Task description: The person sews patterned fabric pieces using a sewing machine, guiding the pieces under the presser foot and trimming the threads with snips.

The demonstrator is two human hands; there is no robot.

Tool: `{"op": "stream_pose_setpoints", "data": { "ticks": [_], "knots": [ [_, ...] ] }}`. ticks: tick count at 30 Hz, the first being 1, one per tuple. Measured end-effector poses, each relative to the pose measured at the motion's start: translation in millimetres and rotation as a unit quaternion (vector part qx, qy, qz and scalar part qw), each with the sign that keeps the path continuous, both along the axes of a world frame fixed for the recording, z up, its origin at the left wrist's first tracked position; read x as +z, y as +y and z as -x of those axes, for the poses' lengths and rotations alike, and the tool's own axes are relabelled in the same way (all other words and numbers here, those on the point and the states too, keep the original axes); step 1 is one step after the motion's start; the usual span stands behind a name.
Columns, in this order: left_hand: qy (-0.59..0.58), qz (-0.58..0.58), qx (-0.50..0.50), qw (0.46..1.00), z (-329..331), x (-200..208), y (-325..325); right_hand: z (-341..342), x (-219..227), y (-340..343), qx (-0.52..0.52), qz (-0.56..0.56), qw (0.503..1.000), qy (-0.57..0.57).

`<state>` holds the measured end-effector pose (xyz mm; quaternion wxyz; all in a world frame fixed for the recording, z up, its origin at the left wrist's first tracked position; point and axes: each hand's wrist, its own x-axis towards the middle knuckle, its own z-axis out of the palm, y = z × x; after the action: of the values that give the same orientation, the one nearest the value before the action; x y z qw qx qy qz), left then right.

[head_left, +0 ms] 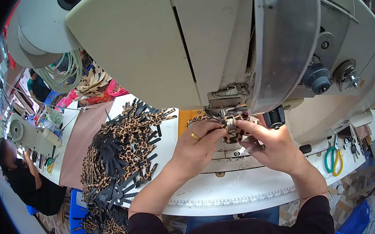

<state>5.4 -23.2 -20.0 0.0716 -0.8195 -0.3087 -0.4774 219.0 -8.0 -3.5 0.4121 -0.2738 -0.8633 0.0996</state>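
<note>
Beneath the presser foot (pixel 229 111) of a large cream sewing machine (pixel 134 49) lies a small leopard-print strap piece (pixel 231 139). A metal buckle-like part (pixel 231 125) sits on it. My left hand (pixel 193 148), with a gold ring, pinches the piece from the left, close to the needle area. From the right, my right hand (pixel 270 147) grips the same piece with thumb and fingers. The fingertips of both hands partly cover the piece. To the left, a big heap of leopard-print and black straps (pixel 117 147) covers part of the white table (pixel 231 190).
Straps hang over the table edge into a blue bin (pixel 77 220). Green-and-yellow scissors (pixel 333 160) lie at the right. A printed ruler strip (pixel 233 200) follows the front edge. At far left, a person in black (pixel 31 174) is by another sewing machine (pixel 27 134).
</note>
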Motion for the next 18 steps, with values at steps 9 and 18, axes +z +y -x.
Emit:
{"op": "stream_pose_setpoints", "data": {
  "ticks": [9, 18],
  "knots": [
    [-0.018, -0.001, -0.001, 1.000, -1, -5, 8, 1, -7, 8, -0.026, -0.054, 0.998, -0.025],
    [-0.105, 0.045, 0.071, 0.991, 2, -9, 5, 0, 4, 0, -0.021, -0.051, 0.998, -0.007]
  ]
}}
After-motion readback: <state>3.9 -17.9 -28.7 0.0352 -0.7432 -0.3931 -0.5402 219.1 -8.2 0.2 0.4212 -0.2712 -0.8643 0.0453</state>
